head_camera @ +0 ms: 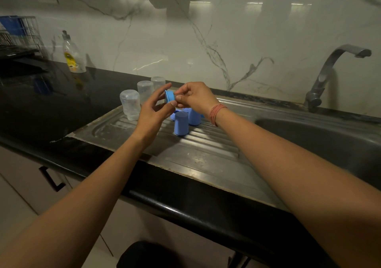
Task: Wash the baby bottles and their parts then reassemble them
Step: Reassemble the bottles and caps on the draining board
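A blue screw ring [170, 96] is held in the air above the steel draining board [206, 156]. My left hand [153, 111] pinches it between thumb and fingers. My right hand [195, 98] pinches its right side; what sits inside the ring is hidden by the fingers. Three clear bottle bodies stand upside down at the board's far left: one in front [130, 104], one behind it [145, 91], one furthest back [158, 82]. Two blue caps [181, 123] [194, 117] stand below my hands, with more blue parts partly hidden behind them.
The sink basin [321, 142] lies to the right, with a steel tap [329, 72] at its back corner. A dish soap bottle [72, 55] stands on the black counter [61, 103] at the left. A wire rack [18, 35] sits far left.
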Motion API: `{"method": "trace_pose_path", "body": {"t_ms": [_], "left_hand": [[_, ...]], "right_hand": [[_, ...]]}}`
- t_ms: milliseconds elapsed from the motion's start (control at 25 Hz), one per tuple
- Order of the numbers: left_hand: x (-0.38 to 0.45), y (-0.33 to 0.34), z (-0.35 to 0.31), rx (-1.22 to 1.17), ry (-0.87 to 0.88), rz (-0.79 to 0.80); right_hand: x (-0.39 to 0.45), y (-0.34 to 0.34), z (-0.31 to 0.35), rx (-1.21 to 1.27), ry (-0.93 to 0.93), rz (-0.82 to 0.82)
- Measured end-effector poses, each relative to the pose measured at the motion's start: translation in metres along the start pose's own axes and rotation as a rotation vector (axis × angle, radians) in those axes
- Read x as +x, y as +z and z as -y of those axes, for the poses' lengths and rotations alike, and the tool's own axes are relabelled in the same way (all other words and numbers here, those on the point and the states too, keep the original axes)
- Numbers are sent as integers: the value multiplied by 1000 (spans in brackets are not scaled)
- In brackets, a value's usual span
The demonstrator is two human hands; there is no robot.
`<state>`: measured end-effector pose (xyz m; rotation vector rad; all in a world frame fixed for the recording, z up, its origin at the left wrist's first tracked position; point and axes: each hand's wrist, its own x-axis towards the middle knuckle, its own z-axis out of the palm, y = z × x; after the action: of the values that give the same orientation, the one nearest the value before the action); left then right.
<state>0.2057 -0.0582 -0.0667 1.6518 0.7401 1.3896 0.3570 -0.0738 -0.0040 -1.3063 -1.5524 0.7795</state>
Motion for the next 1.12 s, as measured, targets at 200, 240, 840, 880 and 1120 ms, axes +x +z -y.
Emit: {"method": "trace_pose_path", "body": {"t_ms": [200, 240, 840, 880, 1120], "left_hand": [[2, -3, 3, -104, -35, 21], [2, -2, 2, -133, -37, 28], [-1, -1, -4, -30, -24, -179], [-1, 0, -4, -2, -11, -177], [2, -1, 3, 105, -15, -229]], "right_hand": [[3, 3, -3, 80, 94, 12], [3, 4, -3, 109, 110, 12], [-1, 9, 0, -218, -85, -41], [-1, 10, 0, -257, -94, -56], [-1, 18, -5, -357, -148, -94]]}}
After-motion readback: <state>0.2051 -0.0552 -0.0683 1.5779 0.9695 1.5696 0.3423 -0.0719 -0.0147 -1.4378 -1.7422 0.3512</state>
